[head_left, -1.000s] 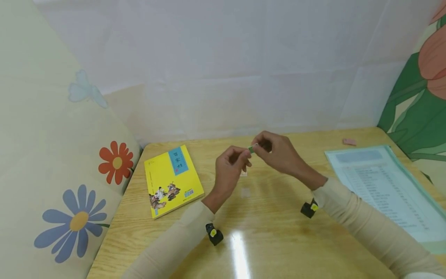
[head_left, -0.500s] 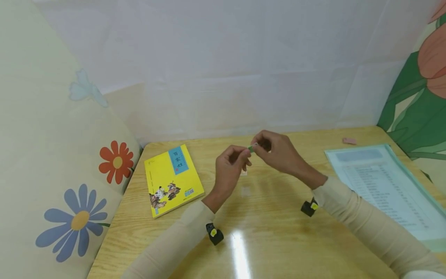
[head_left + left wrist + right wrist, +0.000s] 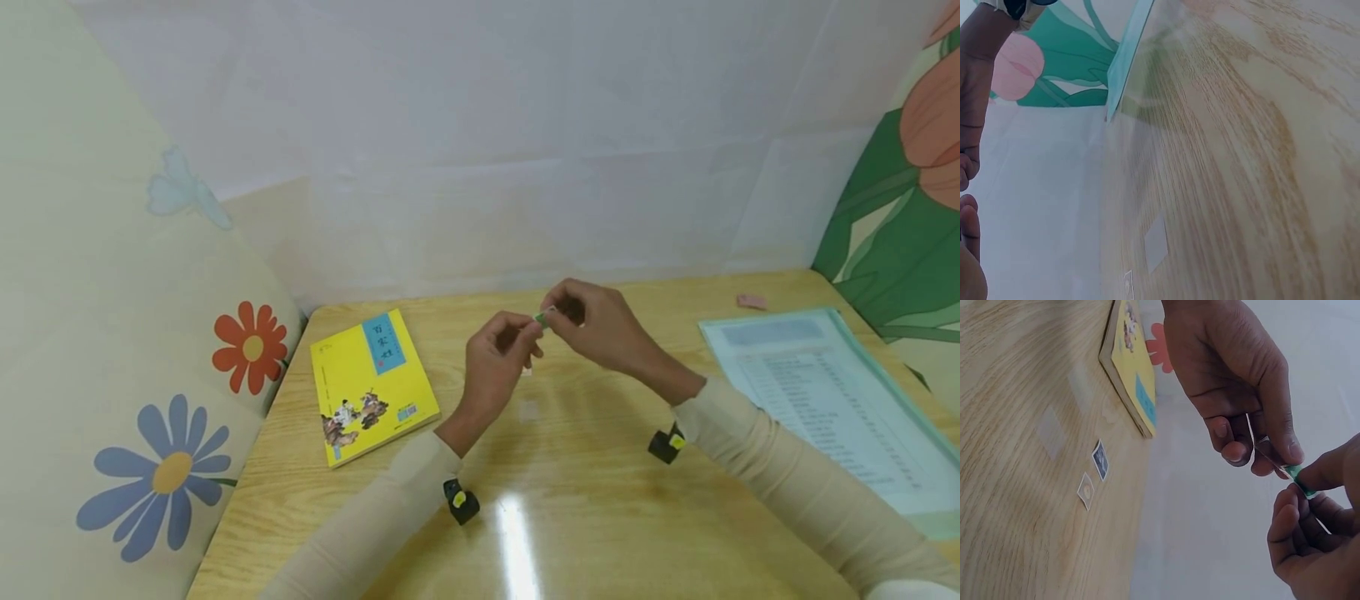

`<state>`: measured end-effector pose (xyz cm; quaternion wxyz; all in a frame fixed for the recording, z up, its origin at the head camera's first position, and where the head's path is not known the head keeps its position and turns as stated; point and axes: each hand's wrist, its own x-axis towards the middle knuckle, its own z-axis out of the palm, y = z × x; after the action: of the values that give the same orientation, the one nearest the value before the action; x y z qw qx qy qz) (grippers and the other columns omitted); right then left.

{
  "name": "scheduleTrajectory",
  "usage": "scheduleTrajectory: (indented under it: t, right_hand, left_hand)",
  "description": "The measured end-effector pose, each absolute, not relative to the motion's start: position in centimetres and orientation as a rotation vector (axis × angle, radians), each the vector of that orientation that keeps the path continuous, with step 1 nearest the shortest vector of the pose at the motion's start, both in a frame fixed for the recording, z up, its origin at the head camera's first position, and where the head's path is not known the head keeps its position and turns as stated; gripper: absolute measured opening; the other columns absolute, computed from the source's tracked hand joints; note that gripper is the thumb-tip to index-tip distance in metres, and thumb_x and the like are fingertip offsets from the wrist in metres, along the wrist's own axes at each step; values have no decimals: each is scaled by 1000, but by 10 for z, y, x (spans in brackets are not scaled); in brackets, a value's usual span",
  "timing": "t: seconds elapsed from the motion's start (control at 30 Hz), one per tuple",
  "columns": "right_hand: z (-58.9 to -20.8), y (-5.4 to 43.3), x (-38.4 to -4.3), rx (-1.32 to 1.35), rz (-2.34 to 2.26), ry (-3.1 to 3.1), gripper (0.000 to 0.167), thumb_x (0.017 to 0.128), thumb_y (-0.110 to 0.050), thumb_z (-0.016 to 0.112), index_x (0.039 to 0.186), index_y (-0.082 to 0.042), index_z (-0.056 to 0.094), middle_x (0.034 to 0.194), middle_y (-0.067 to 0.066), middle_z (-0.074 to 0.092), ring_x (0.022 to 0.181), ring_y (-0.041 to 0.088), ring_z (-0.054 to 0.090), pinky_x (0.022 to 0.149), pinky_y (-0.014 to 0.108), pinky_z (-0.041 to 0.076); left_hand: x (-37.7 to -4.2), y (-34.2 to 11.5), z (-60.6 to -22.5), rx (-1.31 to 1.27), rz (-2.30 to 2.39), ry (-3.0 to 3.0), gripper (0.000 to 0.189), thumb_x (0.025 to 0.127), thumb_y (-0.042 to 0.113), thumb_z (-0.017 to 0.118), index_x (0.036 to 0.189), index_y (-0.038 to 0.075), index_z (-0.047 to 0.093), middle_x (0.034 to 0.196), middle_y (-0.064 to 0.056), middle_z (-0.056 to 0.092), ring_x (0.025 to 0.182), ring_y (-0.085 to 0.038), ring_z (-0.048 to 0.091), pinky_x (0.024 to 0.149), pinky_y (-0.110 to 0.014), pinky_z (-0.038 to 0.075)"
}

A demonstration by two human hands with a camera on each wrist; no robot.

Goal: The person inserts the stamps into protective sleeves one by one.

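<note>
Above the middle of the table my left hand (image 3: 493,362) and right hand (image 3: 606,327) meet fingertip to fingertip. Between them is a small thin green-and-white piece (image 3: 541,320), like a sticker or stamp. In the right wrist view, my right thumb and fingers pinch the green part (image 3: 1302,479), while the left thumb and fingers pinch the other side, where a thin pale edge shows. Below on the table lie two small picture pieces, a dark one (image 3: 1100,460) and a lighter one (image 3: 1085,490). The left wrist view shows only parts of the hands at its left edge.
A yellow book (image 3: 375,387) lies at the left of the table (image 3: 600,517). At the right is a teal-edged sheet of printed text (image 3: 825,400), with a small pink object (image 3: 752,302) behind it. Pale blank squares, one (image 3: 1156,245) near the pictures, lie on the wood.
Both hands stay nearly still, keeping their pinch on the green-and-white piece. It tilts very slightly between the fingertips; nothing else visibly moves.
</note>
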<state>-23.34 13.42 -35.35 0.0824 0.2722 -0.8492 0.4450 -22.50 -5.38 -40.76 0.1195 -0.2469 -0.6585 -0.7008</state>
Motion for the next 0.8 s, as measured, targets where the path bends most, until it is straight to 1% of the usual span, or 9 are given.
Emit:
scheduleTrajectory:
  t: [0.1,0.17,0.23,0.3,0.37,0.47,0.57,0.67,0.8]
  right_hand:
    - [-352,134,-233,831,1319,-2555,11,103,-25,60,108,-17,65,94,-4,65,80,12,62,70,35,54]
    - [-350,134,-234,846,1316,-2568,11,103,-25,61,109,-18,66,95,-4,66,81,11,63,71,35,54]
    - [-349,135,-234,857,1310,-2573,13,102,-26,62,112,-18,65,96,-4,66,82,11,63,72,34,54]
    - [-349,136,-234,841,1305,-2575,16,102,-27,62,116,-18,64,98,-5,66,83,11,63,73,34,54]
    - [-349,137,-234,816,1304,-2560,18,103,-28,61,117,-18,62,98,-4,65,83,12,63,72,35,54]
    - [-350,137,-233,789,1293,-2525,16,103,-28,61,113,-16,62,97,-4,65,81,13,63,70,35,54]
    - [-352,136,-233,825,1253,-2493,12,102,-25,62,108,-15,64,94,-4,64,79,11,62,69,33,54]
    - [-354,134,-234,883,1208,-2480,10,101,-22,63,107,-14,65,94,-4,64,79,8,61,69,31,54]
    - [-357,134,-235,888,1193,-2466,9,101,-21,64,107,-15,66,95,-6,64,78,7,60,68,30,53]
  left_hand:
    - [-225,-54,-407,-712,-2025,-1946,12,100,7,63,109,-1,67,88,-12,66,69,-19,63,57,-28,51]
    - [-224,-54,-406,-704,-2012,-1959,12,100,3,62,109,-3,66,86,-9,66,69,-16,62,56,-31,51]
    - [-223,-54,-403,-701,-2008,-1965,12,100,1,61,109,-5,66,86,-10,65,69,-17,62,56,-34,50]
    - [-219,-54,-396,-694,-2014,-1966,13,100,0,60,109,-8,65,87,-10,65,69,-24,62,56,-34,51]
    - [-214,-54,-389,-672,-2026,-1968,13,100,-1,60,108,-10,64,87,-9,65,68,-27,62,56,-32,51]
    - [-209,-53,-381,-634,-2059,-1961,14,100,0,60,106,-12,63,86,-5,65,69,-30,61,56,-27,50]
    - [-208,-53,-379,-625,-2072,-1968,13,100,0,60,105,-12,63,86,-4,64,67,-21,61,56,-23,49]
    - [-208,-52,-380,-647,-2074,-1976,13,100,1,60,105,-11,63,85,-3,64,67,-15,60,56,-23,48]
    - [-208,-52,-382,-645,-2072,-1966,13,100,1,60,105,-11,63,84,-5,64,66,-14,60,55,-23,48]
